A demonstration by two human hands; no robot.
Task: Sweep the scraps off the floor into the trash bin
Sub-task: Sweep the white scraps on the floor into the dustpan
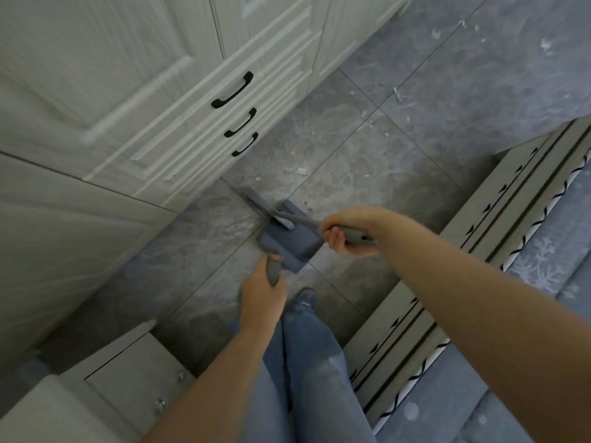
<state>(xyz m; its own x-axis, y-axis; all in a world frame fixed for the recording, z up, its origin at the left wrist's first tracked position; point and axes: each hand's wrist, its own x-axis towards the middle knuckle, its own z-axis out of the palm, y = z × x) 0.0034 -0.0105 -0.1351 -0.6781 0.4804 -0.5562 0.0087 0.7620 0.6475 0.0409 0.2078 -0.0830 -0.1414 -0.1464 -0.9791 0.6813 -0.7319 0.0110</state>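
Observation:
A blue-grey dustpan (pixel 289 243) lies on the grey marble floor by the white cabinet's base. My left hand (pixel 263 290) grips its grey handle from below. My right hand (pixel 350 233) grips the grey handle of a small broom (pixel 271 211), whose head lies at the dustpan's far edge. White paper scraps (pixel 300 171) are scattered on the tiles beyond the pan, with more scraps (pixel 398 94) farther toward the upper right. No trash bin is in view.
White cabinets with black drawer handles (pixel 232 91) line the left. A white bed frame (pixel 499 219) with blue bedding runs along the right. A small white cabinet (pixel 128 375) stands at the lower left. My jeans-clad leg and shoe (pixel 305 298) are just behind the dustpan.

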